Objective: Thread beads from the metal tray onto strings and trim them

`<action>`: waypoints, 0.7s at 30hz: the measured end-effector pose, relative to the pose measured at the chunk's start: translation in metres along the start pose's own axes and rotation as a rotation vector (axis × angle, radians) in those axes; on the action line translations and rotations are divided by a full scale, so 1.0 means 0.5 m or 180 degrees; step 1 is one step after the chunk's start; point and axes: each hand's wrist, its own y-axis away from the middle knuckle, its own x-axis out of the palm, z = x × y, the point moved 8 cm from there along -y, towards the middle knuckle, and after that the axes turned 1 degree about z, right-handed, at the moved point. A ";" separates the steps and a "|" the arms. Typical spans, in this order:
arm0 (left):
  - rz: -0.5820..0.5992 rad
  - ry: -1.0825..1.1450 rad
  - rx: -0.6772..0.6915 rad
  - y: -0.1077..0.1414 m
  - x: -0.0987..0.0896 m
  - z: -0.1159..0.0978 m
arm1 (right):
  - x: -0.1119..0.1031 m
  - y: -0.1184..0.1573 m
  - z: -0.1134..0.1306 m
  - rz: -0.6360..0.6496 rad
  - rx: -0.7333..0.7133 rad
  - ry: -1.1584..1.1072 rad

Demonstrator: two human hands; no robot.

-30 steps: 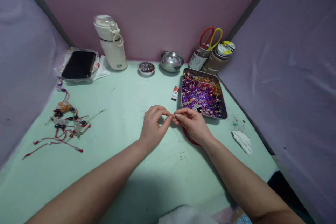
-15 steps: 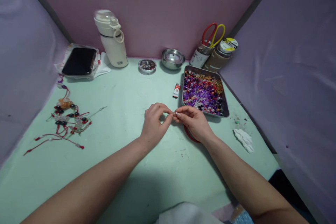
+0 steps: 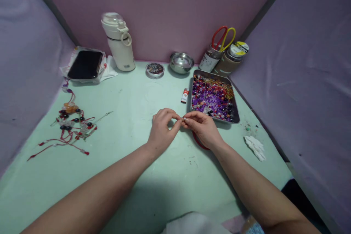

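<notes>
My left hand (image 3: pixel 163 127) is closed in a pinch, its thumb and index fingertips meeting those of my right hand (image 3: pixel 204 128). Between the tips sits a tiny whitish bead (image 3: pixel 184 119), pinched by my right hand; any thread through it is too fine to make out. What my left fingertips hold is hidden. Partly covered by my right hand, a red ring-shaped thing (image 3: pixel 199 142) lies on the table. Just beyond that hand stands a metal tray (image 3: pixel 238 116) full of purple, red, black and clear beads with tangled gold cord. A small red-and-white lighter (image 3: pixel 184 96) lies left of the tray.
Knotted red cords with beads (image 3: pixel 72 119) lie at left. Along the back stand a phone (image 3: pixel 85 65) on a plastic box, a cream bottle (image 3: pixel 122 53), a round spool (image 3: pixel 155 69), a steel bowl (image 3: pixel 181 64), scissors (image 3: pixel 222 40) in a jar and a lidded jar (image 3: pixel 229 62). Crumpled tissue (image 3: pixel 255 147) lies right.
The view has shifted very slightly. Both hands keep the same fingertip-to-fingertip pinch at nearly the same spot, with hardly any visible finger movement.
</notes>
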 end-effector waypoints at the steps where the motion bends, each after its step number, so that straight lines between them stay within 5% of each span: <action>1: 0.0009 -0.0015 -0.0021 0.000 0.000 0.001 | 0.000 0.000 0.000 0.0000 0.0005 -0.0007; 21: -0.0025 -0.0053 -0.0106 -0.002 0.000 0.008 | 0.004 0.000 0.000 0.0075 -0.0047 -0.0044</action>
